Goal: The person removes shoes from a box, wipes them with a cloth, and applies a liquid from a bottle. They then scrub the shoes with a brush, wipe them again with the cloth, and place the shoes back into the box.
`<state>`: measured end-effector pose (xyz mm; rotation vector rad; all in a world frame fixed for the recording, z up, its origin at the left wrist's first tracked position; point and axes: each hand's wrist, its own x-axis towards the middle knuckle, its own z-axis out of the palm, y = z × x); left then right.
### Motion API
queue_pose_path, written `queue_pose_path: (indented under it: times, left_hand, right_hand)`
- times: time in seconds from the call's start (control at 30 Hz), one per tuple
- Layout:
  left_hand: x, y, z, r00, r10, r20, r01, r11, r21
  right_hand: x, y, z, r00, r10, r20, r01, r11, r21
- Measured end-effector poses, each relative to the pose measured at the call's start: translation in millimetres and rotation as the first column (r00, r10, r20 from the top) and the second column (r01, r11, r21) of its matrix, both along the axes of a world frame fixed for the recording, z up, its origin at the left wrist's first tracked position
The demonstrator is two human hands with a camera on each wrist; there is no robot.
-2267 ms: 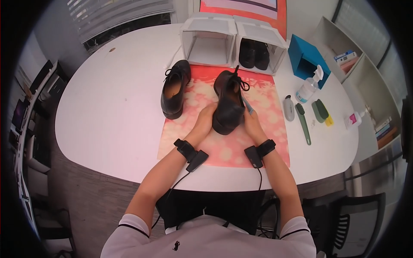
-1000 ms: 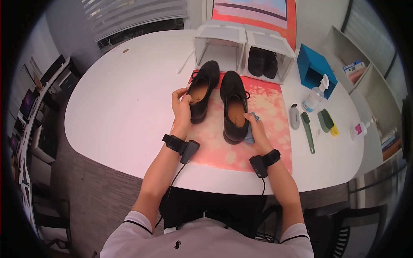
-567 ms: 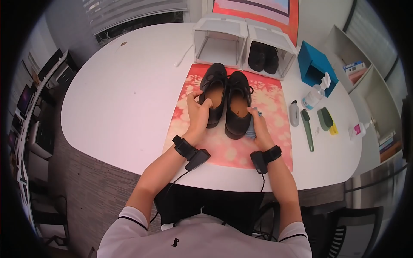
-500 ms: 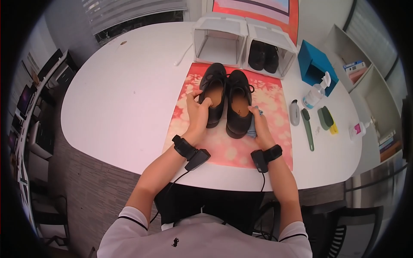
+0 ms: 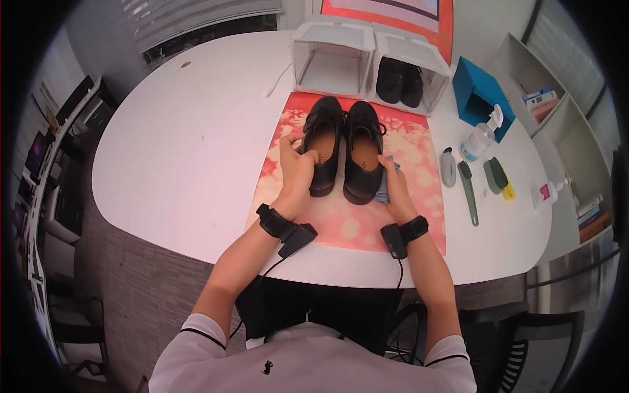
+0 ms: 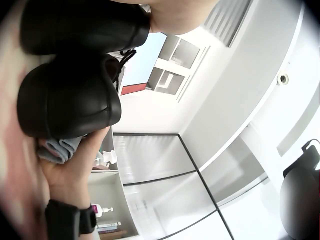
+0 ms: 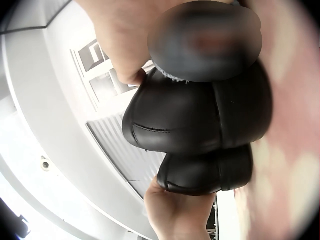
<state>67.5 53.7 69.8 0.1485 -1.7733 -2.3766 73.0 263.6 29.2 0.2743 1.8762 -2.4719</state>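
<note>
Two black leather lace-up shoes stand side by side on a red and pink patterned mat, toes pointing away from me. My left hand grips the left shoe by its outer side, thumb inside the opening over the tan insole. On the other side my right hand holds the right shoe, its thumb at the rim of the opening. A grey-blue cloth is bunched between the right palm and that shoe. In the right wrist view, both shoe heels show close together.
Behind the mat stand two white boxes with open fronts; the right box contains a pair of black shoes. To the right lie a grey oval tool, a green brush, another green brush, a spray bottle and a blue holder.
The right shoe, earlier tilted up between both hands, now stands on the mat. My left hand has taken hold of the left shoe, which has moved right, up beside the other.
</note>
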Motion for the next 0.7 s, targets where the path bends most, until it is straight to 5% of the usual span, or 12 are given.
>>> queue_pose_path:
  times: [0.27,0.47,0.57,0.67,0.7]
  left_hand:
    - [2,5,-2,0.981,0.09,-0.171,-0.118,0.979,-0.164]
    - [4,9,-6,0.974,0.113,-0.196,-0.13,0.988,-0.078]
    - [-1,7,-14,0.967,0.079,-0.243,-0.121,0.979,-0.164]
    - [5,7,-2,0.981,0.055,-0.185,-0.071,0.994,-0.079]
    - [2,7,-4,0.932,0.102,-0.348,-0.184,0.96,-0.211]
  right_hand:
    - [-3,5,0,0.998,0.031,0.052,-0.037,0.994,0.103]
    - [-5,6,-4,1.0,0.025,-0.002,-0.025,0.989,0.143]
    - [-8,14,-2,0.997,0.071,0.035,-0.077,0.973,0.219]
    - [-8,19,4,0.996,0.088,0.008,-0.083,0.906,0.416]
    - [-8,21,9,0.998,0.012,-0.058,0.016,0.889,0.457]
